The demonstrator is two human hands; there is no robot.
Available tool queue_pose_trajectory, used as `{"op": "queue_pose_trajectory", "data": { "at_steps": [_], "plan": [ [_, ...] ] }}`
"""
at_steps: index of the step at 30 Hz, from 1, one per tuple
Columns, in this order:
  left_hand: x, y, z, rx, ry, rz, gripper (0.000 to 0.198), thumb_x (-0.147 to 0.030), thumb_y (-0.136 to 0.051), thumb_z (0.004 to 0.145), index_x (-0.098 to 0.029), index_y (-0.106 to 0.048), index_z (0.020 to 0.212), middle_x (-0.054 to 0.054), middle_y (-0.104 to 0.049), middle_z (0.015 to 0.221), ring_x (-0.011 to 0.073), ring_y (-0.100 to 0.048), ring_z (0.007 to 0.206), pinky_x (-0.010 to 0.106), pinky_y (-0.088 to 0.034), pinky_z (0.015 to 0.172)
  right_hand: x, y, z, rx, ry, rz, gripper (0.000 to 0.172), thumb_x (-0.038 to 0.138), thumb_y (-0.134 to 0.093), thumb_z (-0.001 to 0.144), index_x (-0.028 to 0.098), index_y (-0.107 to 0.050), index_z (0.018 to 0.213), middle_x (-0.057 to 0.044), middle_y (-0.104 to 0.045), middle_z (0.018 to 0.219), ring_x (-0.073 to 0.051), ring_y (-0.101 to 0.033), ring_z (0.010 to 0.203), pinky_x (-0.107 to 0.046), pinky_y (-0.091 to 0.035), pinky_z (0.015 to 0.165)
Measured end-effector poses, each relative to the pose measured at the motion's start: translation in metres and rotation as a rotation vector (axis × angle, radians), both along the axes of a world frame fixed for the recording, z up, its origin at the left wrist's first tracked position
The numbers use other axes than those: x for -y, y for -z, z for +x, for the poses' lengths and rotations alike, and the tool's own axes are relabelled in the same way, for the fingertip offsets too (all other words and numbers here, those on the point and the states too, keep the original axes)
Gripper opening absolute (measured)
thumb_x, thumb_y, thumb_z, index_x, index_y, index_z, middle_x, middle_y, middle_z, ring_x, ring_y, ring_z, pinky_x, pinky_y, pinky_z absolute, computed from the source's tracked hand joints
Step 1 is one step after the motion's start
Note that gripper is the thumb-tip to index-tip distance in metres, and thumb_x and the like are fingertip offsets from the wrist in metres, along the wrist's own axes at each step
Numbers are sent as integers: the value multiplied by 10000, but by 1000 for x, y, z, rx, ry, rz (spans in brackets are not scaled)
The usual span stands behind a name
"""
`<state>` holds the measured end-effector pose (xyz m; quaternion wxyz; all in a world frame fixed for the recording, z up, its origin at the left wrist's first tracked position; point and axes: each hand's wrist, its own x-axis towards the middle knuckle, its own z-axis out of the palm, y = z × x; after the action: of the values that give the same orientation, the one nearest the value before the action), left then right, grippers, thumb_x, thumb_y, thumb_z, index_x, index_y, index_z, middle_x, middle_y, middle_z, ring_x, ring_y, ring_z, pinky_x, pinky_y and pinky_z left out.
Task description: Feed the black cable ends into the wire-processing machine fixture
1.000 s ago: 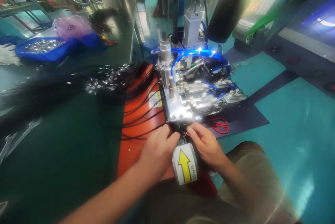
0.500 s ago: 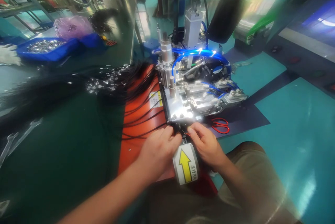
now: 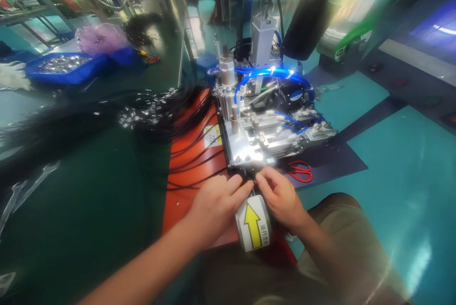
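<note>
Bending both hands to the near edge of the metal machine (image 3: 245, 148), I have my left hand (image 3: 213, 200) curled, its fingers bunched and pointing at a dark slot-like part below a bright, smooth plate. My right hand (image 3: 282, 195) comes in from the other side, thumb and forefinger drawn nearly together in a pinch. The fingertips of the two hands almost meet; a tiny reddish speck shows between them, too small to make out, and I cannot tell whether either set of fingers has hold of anything.

Just below my fingertips sits a rounded drum cover (image 3: 253, 224), pale and curved, bearing a flat yellow arrow. Beside my left hand a glossy red-orange board (image 3: 188, 214) runs along the machine, crossed by thin, flexible black cables (image 3: 199, 155) that gather leftward into a dense bundle with glinting metal ends. Above, slick blue tubes (image 3: 281, 72) arch over squared silvery blocks and ribbed cylinders. Near my right hand lie scissors (image 3: 301, 172) with looped red handles.

On the dark green worktop (image 3: 107, 210) to the left rest slim steel wrenches (image 3: 35, 184), a blue plastic tray (image 3: 73, 77) heaped with small shiny pieces, a crinkled pink bag (image 3: 101, 39) and a soft white glove (image 3: 14, 76).
</note>
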<state>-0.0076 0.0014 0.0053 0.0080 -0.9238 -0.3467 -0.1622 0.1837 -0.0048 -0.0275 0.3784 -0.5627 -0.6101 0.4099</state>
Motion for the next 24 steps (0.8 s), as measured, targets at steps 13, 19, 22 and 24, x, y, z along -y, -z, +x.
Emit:
{"op": "queue_pose_trajectory", "data": {
  "at_steps": [13,19,22,24],
  "plan": [
    [1,0,2,-84,-27,15,320,-198,-479,950,-204,-598,1246,43,-541,839,183,-465,673,324,-352,573,-1,-2,1,124,-12,140,238,277,-444,982,210,-501,761,13,-536,709,-144,-497,663,-263,-381,650],
    [0,1,1,-87,-27,25,327,-183,-474,949,-199,-600,1250,52,-547,847,183,-463,678,319,-358,585,-3,0,1,161,-11,196,229,248,-444,971,210,-491,749,8,-539,712,-147,-494,666,-268,-373,645],
    [0,2,1,-81,-21,11,331,-190,-483,942,-197,-603,1250,58,-542,851,188,-474,701,317,-371,596,-2,0,-1,151,14,160,233,247,-466,958,207,-487,729,22,-526,677,-136,-479,634,-262,-364,625],
    [0,3,0,-74,-18,8,337,-186,-479,942,-201,-602,1255,57,-536,846,185,-471,695,314,-372,593,-2,-1,-1,128,28,119,242,264,-475,956,206,-491,722,29,-524,661,-131,-475,618,-257,-365,610]
  ]
}}
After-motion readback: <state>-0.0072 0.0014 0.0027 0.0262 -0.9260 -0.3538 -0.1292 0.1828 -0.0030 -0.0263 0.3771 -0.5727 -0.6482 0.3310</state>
